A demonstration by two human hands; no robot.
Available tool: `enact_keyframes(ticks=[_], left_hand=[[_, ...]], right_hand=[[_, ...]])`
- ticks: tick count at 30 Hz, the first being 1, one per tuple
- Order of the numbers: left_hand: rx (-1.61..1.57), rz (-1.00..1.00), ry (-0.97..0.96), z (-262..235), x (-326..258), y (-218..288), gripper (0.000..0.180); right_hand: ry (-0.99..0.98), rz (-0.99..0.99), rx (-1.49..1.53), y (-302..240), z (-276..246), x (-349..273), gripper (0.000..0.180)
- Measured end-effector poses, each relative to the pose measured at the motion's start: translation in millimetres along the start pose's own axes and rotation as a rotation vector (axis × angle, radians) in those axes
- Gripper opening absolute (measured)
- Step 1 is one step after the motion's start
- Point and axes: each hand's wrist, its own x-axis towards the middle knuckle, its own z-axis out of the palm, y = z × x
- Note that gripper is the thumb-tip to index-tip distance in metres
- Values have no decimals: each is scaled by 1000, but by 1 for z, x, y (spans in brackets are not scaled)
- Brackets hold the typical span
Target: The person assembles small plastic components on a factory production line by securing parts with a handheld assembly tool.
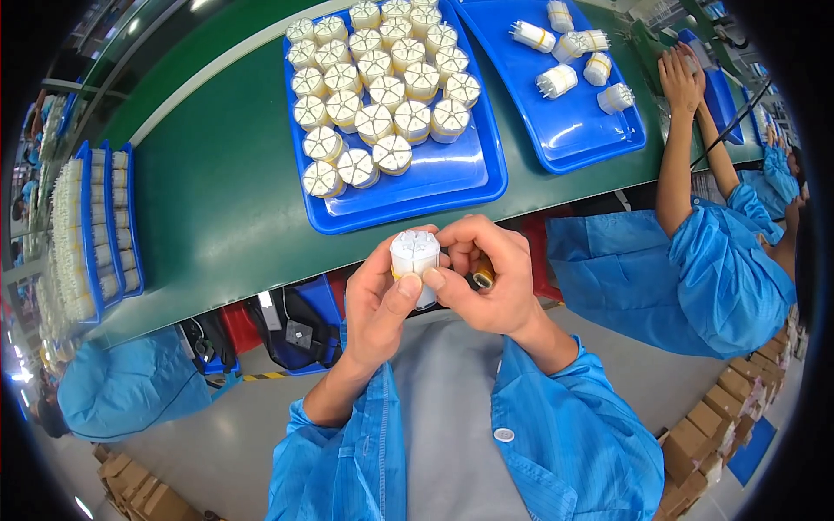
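Note:
Between both my hands, in front of my chest at the table's near edge, a white plastic cylinder (415,252) stands roughly upright. Its top is split into wedge-shaped segments, and a bit of yellow band shows at its left side. My left hand (380,295) is closed around it, thumb on the front. The thumb and index finger of my right hand (491,278) touch its right side. Tucked in the right hand's curled fingers is a small amber cylinder (483,274) with a dark end; its kind cannot be made out.
Ahead on the green table (217,200), a blue tray (408,208) holds many similar white cylinders. A second blue tray (573,161) at right carries several with pins. Filled blue trays (109,226) stand at left. A co-worker's hands (680,80) work at far right.

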Motion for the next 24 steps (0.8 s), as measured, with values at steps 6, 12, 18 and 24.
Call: enact_keyframes(ticks=[6,12,18,24], left_hand=[[-111,-49,13,5,1,10,47],[502,253,192,5,26,20,47],[1414,650,9,19,78,33,45],[1786,574,-41,10,102,32,47]], right_hand=[[5,115,76,1,-1,-5,21],[121,84,15,15,-26,-8,14],[329,121,-58,33,-62,-5,10],[474,49,-468,60,-113,59,19]])
